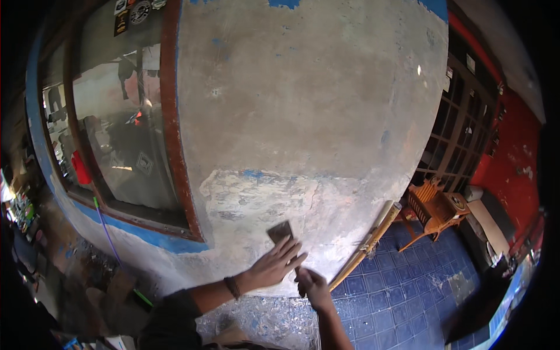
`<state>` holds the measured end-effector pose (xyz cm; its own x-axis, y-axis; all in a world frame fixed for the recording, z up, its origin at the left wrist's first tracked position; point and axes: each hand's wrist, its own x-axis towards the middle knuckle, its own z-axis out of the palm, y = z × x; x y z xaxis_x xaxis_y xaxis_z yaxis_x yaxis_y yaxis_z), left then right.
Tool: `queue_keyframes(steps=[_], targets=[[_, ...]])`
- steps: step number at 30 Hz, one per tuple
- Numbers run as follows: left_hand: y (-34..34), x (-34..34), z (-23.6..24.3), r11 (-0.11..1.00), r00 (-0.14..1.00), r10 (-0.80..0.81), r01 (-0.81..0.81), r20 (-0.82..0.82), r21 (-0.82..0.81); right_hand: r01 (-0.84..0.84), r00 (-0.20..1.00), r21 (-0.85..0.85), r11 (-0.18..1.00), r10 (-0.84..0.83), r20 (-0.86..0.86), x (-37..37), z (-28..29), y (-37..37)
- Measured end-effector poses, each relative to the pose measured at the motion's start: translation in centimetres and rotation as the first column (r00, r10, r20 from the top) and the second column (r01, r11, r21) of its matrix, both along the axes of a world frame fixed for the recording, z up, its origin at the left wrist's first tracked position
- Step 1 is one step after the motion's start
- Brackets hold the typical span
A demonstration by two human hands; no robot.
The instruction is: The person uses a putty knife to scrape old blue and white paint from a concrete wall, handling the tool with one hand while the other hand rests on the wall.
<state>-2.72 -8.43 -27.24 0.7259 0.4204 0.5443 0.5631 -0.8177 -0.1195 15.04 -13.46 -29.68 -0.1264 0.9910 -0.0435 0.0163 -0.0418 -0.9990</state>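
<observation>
A metal scraper (280, 229) with a wide dark blade is tilted against the patchy plastered wall (309, 99), low down where pale, flaking patches with bits of blue paint show. My left hand (271, 265) is open, its stretched fingers over the scraper just below the blade, apparently touching it. My right hand (313, 287), lower and to the right, is closed around the scraper's handle, which is mostly hidden by the fingers.
A red-framed window (179, 151) is at left, with a purple-handled pole (108, 233) propped below. Bamboo poles (373, 239) lean by the wall's right corner. Beyond are blue floor tiles (396, 297), a wooden chair (426, 204) and a red wall (501, 175).
</observation>
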Motion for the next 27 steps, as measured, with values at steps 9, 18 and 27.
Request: queue_keyframes(steps=[9,18,27], targets=[[11.8,-0.2,24.9,0.717,0.994,-0.107,0.089,-0.018,0.691,0.094,0.748,0.983,0.155,-0.663,0.032,-5.9,21.4,8.3],[17.3,-0.9,39.8,0.519,0.926,-0.305,-0.034,0.223,0.854,0.087,0.514,0.989,-0.118,-0.845,-0.146,-9.4,36.3,12.8],[20.2,-1.9,40.7,0.505,0.910,-0.329,-0.055,0.251,0.861,-0.037,0.311,0.979,-0.200,-0.933,-0.179,-10.6,37.7,13.9]])
